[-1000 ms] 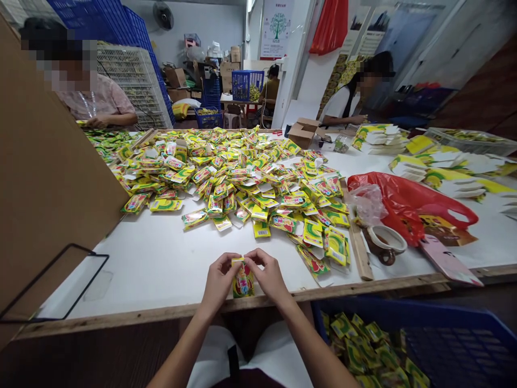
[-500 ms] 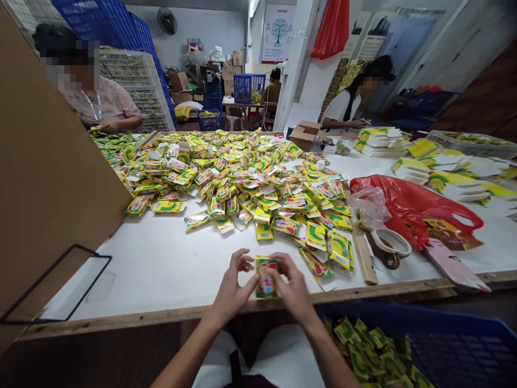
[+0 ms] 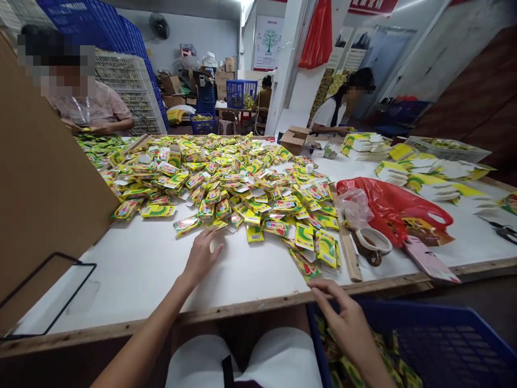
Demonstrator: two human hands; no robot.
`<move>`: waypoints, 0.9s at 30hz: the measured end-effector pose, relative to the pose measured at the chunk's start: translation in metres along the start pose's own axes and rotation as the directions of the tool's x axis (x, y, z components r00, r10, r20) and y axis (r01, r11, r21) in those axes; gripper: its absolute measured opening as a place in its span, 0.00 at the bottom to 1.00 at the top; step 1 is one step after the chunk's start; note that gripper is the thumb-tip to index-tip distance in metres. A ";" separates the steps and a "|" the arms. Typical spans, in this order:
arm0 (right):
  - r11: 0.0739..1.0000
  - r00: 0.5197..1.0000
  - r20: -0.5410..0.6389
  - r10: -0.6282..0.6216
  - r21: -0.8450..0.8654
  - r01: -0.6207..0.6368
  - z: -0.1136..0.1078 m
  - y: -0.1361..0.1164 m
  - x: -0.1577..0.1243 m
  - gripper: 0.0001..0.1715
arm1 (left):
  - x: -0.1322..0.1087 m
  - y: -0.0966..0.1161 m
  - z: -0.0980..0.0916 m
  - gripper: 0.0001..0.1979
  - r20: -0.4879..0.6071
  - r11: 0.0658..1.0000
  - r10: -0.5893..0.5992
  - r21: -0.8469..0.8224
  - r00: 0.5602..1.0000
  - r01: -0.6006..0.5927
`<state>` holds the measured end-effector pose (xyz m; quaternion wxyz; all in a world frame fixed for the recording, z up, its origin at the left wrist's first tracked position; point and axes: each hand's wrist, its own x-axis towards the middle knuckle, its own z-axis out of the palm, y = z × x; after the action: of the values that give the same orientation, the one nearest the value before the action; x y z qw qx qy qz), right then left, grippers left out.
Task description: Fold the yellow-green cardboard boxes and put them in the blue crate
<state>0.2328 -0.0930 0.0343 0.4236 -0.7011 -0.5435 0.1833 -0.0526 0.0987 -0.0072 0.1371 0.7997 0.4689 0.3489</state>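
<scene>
My left hand stretches forward over the white table, fingers spread and flat, fingertips close to the nearest yellow-green packets of the big packet pile. It holds nothing. My right hand hovers over the blue crate at my right knee, fingers apart and empty. Several packets lie inside the crate below that hand.
A red plastic bag, a tape roll and a wooden strip lie right of the pile. A brown cardboard sheet leans at the left. Two people sit across the table; stacks of flat cartons lie far right.
Both hands held one packet at the table edge. Now they have parted: the left reached forward to the pile, the right swung over the blue crate, and the packet is gone from them.
</scene>
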 end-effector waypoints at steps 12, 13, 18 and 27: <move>0.843 0.962 0.212 -0.172 0.537 0.033 0.129 -0.028 0.036 0.12 | -0.047 0.059 0.000 0.12 0.266 0.673 -0.149 -0.678 0.952 0.295; 0.849 0.958 0.228 -0.172 0.527 0.027 0.130 -0.027 0.037 0.10 | -0.051 0.058 0.004 0.11 0.276 0.644 -0.169 -0.696 0.946 0.318; 0.899 0.950 0.244 -0.195 0.432 0.074 0.128 -0.027 0.045 0.09 | -0.055 0.057 0.015 0.08 0.291 0.665 -0.196 -0.662 0.936 0.345; 0.869 0.955 0.196 -0.221 0.485 0.101 0.129 -0.030 0.046 0.08 | -0.054 0.068 0.017 0.08 0.190 0.645 -0.252 -0.699 0.949 0.311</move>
<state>0.1383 0.0017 -0.0066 0.5241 -0.5014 -0.5878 0.3582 -0.0137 0.0199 -0.0053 0.5094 0.6112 0.4071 0.4486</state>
